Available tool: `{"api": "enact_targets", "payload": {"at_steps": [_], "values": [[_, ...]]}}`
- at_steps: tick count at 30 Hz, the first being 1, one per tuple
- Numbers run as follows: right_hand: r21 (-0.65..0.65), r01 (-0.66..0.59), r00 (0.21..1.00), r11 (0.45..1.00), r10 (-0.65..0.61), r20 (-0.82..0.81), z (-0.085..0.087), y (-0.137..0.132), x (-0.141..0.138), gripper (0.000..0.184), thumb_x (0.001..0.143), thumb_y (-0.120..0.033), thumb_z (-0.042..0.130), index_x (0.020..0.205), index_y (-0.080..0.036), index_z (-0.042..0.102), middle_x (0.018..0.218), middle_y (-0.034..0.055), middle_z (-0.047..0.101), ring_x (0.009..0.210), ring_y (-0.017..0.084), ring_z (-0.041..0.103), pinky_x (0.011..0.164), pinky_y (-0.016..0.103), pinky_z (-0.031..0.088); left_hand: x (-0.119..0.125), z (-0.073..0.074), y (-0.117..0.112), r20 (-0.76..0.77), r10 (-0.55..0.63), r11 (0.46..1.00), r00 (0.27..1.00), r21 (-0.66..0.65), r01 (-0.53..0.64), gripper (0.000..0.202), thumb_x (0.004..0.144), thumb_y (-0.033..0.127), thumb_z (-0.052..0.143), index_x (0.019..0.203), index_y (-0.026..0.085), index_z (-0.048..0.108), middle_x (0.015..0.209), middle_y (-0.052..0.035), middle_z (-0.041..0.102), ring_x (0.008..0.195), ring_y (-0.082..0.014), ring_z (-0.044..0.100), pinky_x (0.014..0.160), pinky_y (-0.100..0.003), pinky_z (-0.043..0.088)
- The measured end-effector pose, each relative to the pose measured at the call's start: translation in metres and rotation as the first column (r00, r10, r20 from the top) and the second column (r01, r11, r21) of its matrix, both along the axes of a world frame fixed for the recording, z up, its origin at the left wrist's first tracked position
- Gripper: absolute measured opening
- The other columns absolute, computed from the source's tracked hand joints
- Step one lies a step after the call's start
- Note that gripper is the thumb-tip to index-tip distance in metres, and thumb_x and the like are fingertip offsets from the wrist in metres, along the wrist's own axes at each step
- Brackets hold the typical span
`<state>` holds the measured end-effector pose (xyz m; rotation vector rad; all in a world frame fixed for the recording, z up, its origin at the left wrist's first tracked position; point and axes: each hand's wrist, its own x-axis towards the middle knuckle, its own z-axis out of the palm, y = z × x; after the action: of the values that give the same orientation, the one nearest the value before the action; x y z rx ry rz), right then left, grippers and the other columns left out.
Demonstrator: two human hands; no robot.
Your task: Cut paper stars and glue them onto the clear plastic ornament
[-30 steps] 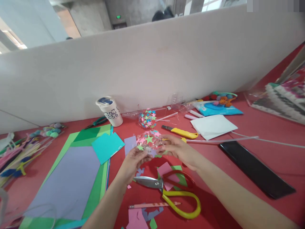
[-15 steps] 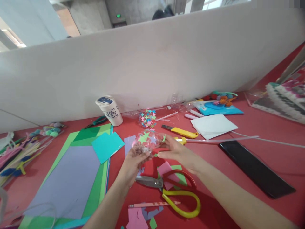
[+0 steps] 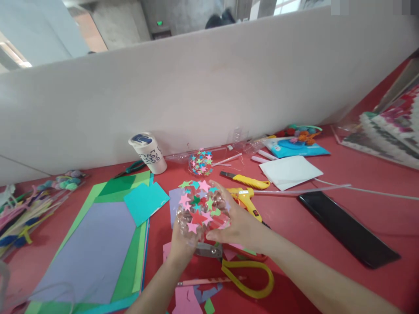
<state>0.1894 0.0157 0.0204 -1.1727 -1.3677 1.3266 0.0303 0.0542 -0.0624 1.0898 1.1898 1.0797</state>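
Note:
Between my two hands is a clear plastic ball [image 3: 198,206] covered with pink, green, blue and red paper stars. My left hand [image 3: 183,240] grips it from the lower left, its fingers partly seen through the clear plastic. On the right side, my right hand [image 3: 234,220] curves round the ball with the thumb at its lower edge. Below the ball lie scissors [image 3: 247,272] with one yellow and one red handle, their blades partly hidden by my hands. A smaller-looking star-covered clear ball [image 3: 200,162] rests farther back on the table.
Right of my hands lie a yellow glue gun [image 3: 247,198], a yellow utility knife [image 3: 250,181], white sheets [image 3: 291,172] and a black phone [image 3: 347,229]. Leftward are coloured papers [image 3: 88,248], a turquoise sheet [image 3: 147,203] and a white cup [image 3: 150,152]. A pencil [image 3: 203,282] and scraps [image 3: 188,301] lie in front.
The held ball has turned, so many more stars face me, and it sits slightly lower and nearer. My hands have shifted with it, uncovering more of the glue gun.

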Motion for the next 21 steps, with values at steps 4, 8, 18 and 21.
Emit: {"api": "enact_targets", "payload": {"at_steps": [4, 8, 18, 21], "values": [[0.008, -0.014, 0.999, 1.000, 0.014, 0.047, 0.009, -0.003, -0.001, 0.105, 0.067, -0.013, 0.073, 0.147, -0.037, 0.010, 0.138, 0.0057, 0.048, 0.108, 0.026, 0.060, 0.092, 0.045, 0.051, -0.006, -0.011, -0.005, -0.001, -0.007, 0.999, 1.000, -0.034, 0.007, 0.031, 0.089, 0.033, 0.053, 0.117, 0.019, 0.056, 0.120, -0.0093, 0.057, 0.099, -0.0207, 0.059, 0.082, -0.042, 0.052], [0.076, -0.008, 0.993, 0.997, -0.001, 0.122, 0.009, -0.003, -0.001, 0.105, 0.067, -0.014, 0.073, 0.148, -0.034, 0.010, 0.147, 0.0064, 0.037, 0.126, 0.026, 0.047, 0.103, 0.043, 0.041, -0.011, -0.013, -0.011, 0.014, 0.003, 1.000, 1.000, -0.004, -0.003, 0.030, 0.087, 0.032, 0.055, 0.115, 0.020, 0.056, 0.118, -0.0093, 0.058, 0.097, -0.0202, 0.059, 0.081, -0.040, 0.052], [0.141, -0.019, 0.996, 0.990, 0.007, 0.087, 0.004, -0.005, -0.003, 0.103, 0.069, -0.015, 0.071, 0.148, -0.033, 0.008, 0.141, 0.0066, 0.044, 0.124, 0.026, 0.049, 0.101, 0.042, 0.043, -0.005, 0.019, -0.009, 0.094, -0.035, 0.997, 0.995, 0.073, 0.029, 0.059, 0.042, 0.018, 0.068, 0.101, 0.023, 0.060, 0.086, -0.0077, 0.068, 0.085, -0.0301, 0.064, 0.075, -0.041, 0.055], [0.154, -0.010, 0.993, 0.988, -0.008, 0.116, 0.004, -0.005, -0.002, 0.103, 0.068, -0.013, 0.071, 0.148, -0.034, 0.009, 0.141, 0.0069, 0.044, 0.126, 0.027, 0.046, 0.102, 0.044, 0.042, -0.005, 0.023, -0.007, 0.096, -0.053, 0.996, 0.994, 0.074, 0.046, 0.053, 0.038, 0.014, 0.066, 0.090, 0.024, 0.063, 0.085, -0.0087, 0.069, 0.085, -0.0329, 0.063, 0.075, -0.043, 0.055]]}}
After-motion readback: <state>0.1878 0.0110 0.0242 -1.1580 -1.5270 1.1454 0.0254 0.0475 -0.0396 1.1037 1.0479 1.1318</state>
